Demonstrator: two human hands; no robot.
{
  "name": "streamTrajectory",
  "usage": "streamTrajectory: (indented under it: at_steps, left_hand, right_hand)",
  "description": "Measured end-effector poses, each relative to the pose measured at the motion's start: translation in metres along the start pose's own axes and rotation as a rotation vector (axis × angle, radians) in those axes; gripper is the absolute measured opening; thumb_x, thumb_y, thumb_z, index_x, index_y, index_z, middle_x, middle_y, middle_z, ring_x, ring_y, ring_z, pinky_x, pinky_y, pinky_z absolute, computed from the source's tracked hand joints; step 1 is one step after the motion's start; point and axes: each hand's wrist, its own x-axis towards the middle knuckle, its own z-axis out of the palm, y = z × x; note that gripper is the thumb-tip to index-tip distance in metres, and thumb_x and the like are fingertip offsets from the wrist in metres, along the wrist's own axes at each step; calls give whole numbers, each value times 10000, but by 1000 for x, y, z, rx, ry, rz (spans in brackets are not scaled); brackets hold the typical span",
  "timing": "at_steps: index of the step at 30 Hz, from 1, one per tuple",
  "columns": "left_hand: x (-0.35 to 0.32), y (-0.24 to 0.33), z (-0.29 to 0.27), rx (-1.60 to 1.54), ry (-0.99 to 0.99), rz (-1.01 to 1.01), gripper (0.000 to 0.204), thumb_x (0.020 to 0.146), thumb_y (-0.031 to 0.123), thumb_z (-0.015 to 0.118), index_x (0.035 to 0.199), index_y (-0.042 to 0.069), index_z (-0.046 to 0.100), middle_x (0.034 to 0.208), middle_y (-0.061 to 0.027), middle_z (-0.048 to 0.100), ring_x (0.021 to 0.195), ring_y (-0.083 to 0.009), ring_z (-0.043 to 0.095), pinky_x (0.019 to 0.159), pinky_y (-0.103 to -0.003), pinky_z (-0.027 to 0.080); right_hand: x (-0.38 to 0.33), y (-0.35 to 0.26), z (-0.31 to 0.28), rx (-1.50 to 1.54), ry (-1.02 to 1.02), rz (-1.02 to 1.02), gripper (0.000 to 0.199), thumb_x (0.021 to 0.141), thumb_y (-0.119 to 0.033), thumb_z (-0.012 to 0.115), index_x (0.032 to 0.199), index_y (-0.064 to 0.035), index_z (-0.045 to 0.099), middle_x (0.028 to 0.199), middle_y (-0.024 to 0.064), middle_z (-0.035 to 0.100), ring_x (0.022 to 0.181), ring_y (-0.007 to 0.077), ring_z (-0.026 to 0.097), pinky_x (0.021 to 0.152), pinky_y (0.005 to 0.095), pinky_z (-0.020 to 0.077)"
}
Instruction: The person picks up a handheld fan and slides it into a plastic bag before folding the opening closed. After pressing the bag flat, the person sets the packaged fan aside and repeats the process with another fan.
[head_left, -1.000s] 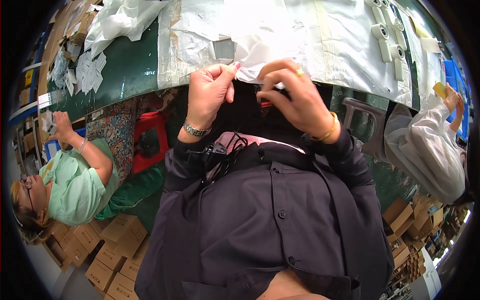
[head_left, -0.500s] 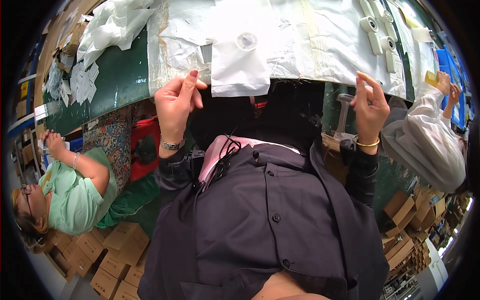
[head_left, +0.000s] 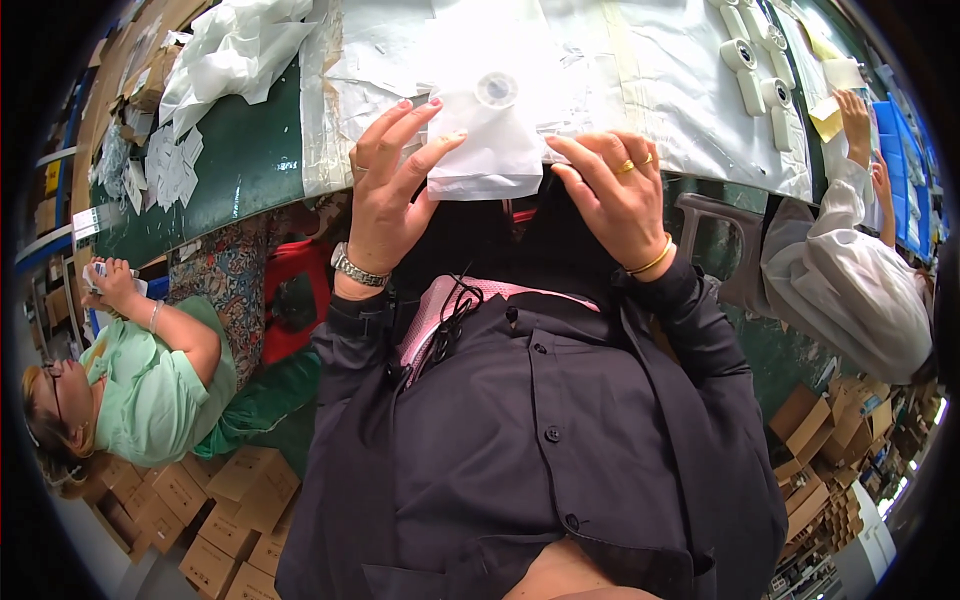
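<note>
A flat white sheet or pouch [head_left: 487, 160] lies at the near edge of the table, its lower end reaching past that edge. On its upper part is a round white piece [head_left: 496, 90] with a paler grey centre; glare hides what surrounds it. My left hand [head_left: 392, 175] is at the pouch's left side, fingers spread, thumb and index tips over its edge. By the right side, my right hand [head_left: 615, 185] has bent fingers held apart, with index tip and thumb close to the pouch. Neither hand visibly grips anything.
Several white devices with round heads and handles [head_left: 748, 75] lie at the table's right. Crumpled white plastic [head_left: 235, 50] and paper scraps [head_left: 170, 165] are at the left. One person [head_left: 160, 380] sits left, another [head_left: 850, 270] right. Cardboard boxes [head_left: 220, 520] stand behind.
Both my hands have come inward and forward to the pouch's sides. The right hand travelled far to the left. The pouch has shifted slightly. At right, the person's hand has moved forward.
</note>
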Motion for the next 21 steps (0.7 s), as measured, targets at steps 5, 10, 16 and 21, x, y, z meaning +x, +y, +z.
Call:
streamTrajectory:
  at_steps: [5, 10, 16, 21]
  left_hand:
    - [3, -11, 8, 30, 22, 48, 433, 823, 46, 813, 1212, 236, 789, 1489, 6, 666, 1437, -276, 533, 1145, -400, 386]
    - [8, -12, 12, -27, 46, 45, 293, 868, 108, 825, 1139, 215, 792, 1379, 7, 737, 1410, -274, 561, 1115, -403, 387]
    - [21, -5, 12, -122, 89, -72, 126, 910, 162, 840, 1020, 130, 788, 1160, -41, 777, 1345, -299, 600, 1074, -404, 399]
    - [30, 2, 25, -263, 241, -361, 118, 916, 185, 846, 880, 97, 776, 951, -28, 767, 1183, -281, 647, 1025, -414, 379]
  right_hand:
    - [19, -14, 10, -5, 21, 0, 499, 824, -100, 846, 1297, -233, 761, 1286, -5, 710, 1278, 243, 552, 1055, 384, 400]
    - [32, -11, 16, 28, 36, -84, 420, 839, -107, 841, 1235, -235, 781, 1295, -38, 736, 1271, 246, 555, 1062, 390, 373]
    - [46, -9, 30, 233, 163, 52, 200, 902, -141, 824, 1098, -168, 792, 1090, -18, 781, 1109, 243, 635, 1021, 380, 364]
    - [58, -9, 35, 253, 272, 159, 109, 956, -203, 809, 913, -113, 764, 845, 6, 727, 877, 217, 640, 948, 368, 351]
